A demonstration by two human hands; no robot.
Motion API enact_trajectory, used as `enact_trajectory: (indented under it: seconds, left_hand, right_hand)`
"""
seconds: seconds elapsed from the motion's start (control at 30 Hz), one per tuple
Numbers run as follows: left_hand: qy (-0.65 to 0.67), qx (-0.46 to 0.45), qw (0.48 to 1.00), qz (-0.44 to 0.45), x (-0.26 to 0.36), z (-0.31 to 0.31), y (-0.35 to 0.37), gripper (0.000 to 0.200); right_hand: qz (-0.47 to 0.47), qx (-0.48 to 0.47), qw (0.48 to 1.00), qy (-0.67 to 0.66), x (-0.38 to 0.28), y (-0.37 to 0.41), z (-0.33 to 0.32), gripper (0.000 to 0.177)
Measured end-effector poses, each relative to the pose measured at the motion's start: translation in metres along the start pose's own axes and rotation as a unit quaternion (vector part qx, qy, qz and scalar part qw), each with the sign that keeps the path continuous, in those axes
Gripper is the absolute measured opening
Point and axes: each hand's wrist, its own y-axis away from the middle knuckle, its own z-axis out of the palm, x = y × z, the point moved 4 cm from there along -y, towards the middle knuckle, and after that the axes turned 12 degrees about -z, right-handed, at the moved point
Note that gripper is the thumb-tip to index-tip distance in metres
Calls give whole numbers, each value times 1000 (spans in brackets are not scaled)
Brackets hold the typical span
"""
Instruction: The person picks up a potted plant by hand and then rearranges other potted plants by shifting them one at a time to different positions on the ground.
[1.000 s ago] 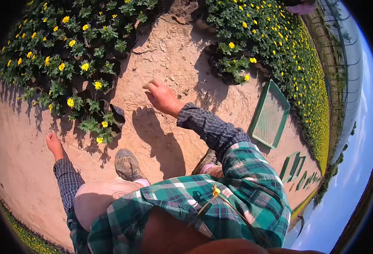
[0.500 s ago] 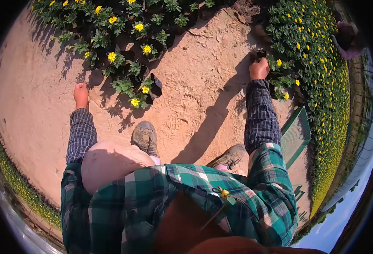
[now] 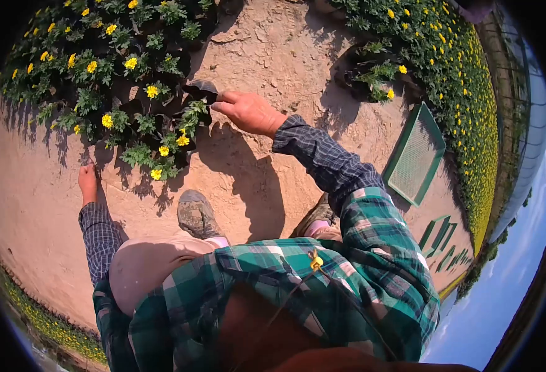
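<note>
My right hand (image 3: pixel 248 113) reaches across to the right edge of the left group of marigolds. Its thumb and fingers are pinched on the rim of a black plant pot (image 3: pixel 202 92), which is tilted. A small green plant (image 3: pixel 193 115) stands just below the pot. My left hand (image 3: pixel 88 181) hangs low over the soil at the left, below the same group of yellow marigolds (image 3: pixel 151 92). Its fingers are curled in, and whether they hold anything is too small to make out.
A green mesh tray (image 3: pixel 417 155) lies on the ground at the right, beside a long bed of marigolds (image 3: pixel 453 93). Two potted marigolds (image 3: pixel 378 79) stand at that bed's near corner. More green trays (image 3: pixel 437 235) lie lower right. My shoes (image 3: pixel 197 214) are on the soil.
My right hand has swung left from the right-hand bed to the pot at the left group. My left hand has shifted slightly left and down in view. The view has turned somewhat.
</note>
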Motion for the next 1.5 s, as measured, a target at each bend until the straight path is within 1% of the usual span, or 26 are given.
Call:
enact_trajectory:
  seconds: [0.07, 0.13, 0.2, 0.27, 0.3, 0.37, 0.4, 0.47, 0.53, 0.6, 0.67, 0.73, 0.83, 0.87, 0.9, 0.93, 0.97, 1.0, 1.07, 1.17, 1.23, 1.3, 1.33, 1.37, 1.47, 1.5]
  left_hand:
    - [20, 5, 1000, 23, 4, -5, 13, 30]
    - [23, 3, 1000, 14, 7, -5, 22, 29]
    - [26, 9, 1000, 10, 14, -5, 24, 27]
    - [50, 33, 998, 2, 12, 1, 20, 29]
    - [50, 36, 998, 1, 11, 4, 17, 29]
    - [49, 30, 998, 16, 3, 6, 10, 29]
    - [38, 30, 999, -7, 1, 6, 10, 28]
    - [9, 58, 998, 17, 12, 3, 18, 24]
    - [-12, 61, 998, 1, 27, 3, 29, 24]
    - [-20, 72, 997, 5, 38, 1, 39, 26]
    - [-2, 68, 998, -16, 38, 2, 41, 27]
    - [1, 70, 997, -15, 31, 4, 38, 28]
    - [-21, 74, 997, -11, 36, 2, 36, 29]
    - [-45, 74, 996, -12, 38, 1, 38, 29]
    - [-6, 55, 998, -8, 34, 1, 37, 28]
    - [-51, 68, 996, 3, 34, 1, 35, 25]
    - [-20, 50, 999, -2, -1, 7, 5, 23]
    - [-3, 47, 999, -3, 13, 6, 17, 23]
    - [2, 48, 999, 3, 17, 4, 20, 24]
    - [22, 32, 999, 10, 5, 4, 14, 23]
    - [26, 36, 999, 21, 7, 4, 18, 21]
    - [39, 34, 998, 24, 14, 3, 23, 19]
    - [41, 35, 998, 27, 16, 4, 22, 19]
    - [33, 42, 998, 30, 14, 5, 20, 19]
    - [38, 43, 997, 42, 25, 2, 29, 22]
    - [54, 42, 997, 44, 17, 4, 22, 22]
  right_hand:
    - [156, 120, 980, 12, 3, 37, -41, 20]
    - [316, 257, 908, 102, 34, 107, -69, 22]
    - [452, 223, 819, 275, 42, 156, -109, 30]
    - [502, 142, 766, 376, 65, 206, -119, 38]
    - [501, 143, 768, 374, 69, 214, -128, 38]
    - [574, 34, 779, 251, 80, 231, -124, 42]
    - [540, 23, 794, 281, 82, 231, -122, 41]
    - [504, 63, 806, 303, 92, 240, -121, 31]
    - [497, 51, 825, 263, 91, 228, -130, 20]
    - [575, 220, 787, 42, 88, 214, -125, 14]
    - [545, 266, 795, -1, 82, 183, -117, 14]
    - [399, 161, 902, 42, 77, 133, -109, 12]
    - [217, 99, 967, 86, 83, 54, -84, 14]
    - [146, 71, 983, 86, 97, 38, -65, 19]
    - [145, 64, 985, 70, 104, 21, -48, 18]
    - [150, 56, 985, 61, 105, 7, -35, 17]
    - [154, 14, 987, 47, 94, -7, -36, 16]
    - [159, -28, 986, 32, 85, -18, -39, 16]
    - [62, -3, 995, 80, 93, -15, -28, 13]
    - [159, 228, 956, 94, 77, 23, -78, 16]
    - [349, 284, 875, 181, 93, 81, -104, 24]
    - [463, 273, 796, 279, 110, 135, -130, 45]
    - [566, 260, 737, 260, 117, 155, -140, 53]
    - [603, 234, 715, 264, 126, 169, -148, 57]
    - [619, 123, 716, 299, 167, 207, -147, 43]
    - [613, 130, 718, 304, 172, 208, -150, 39]
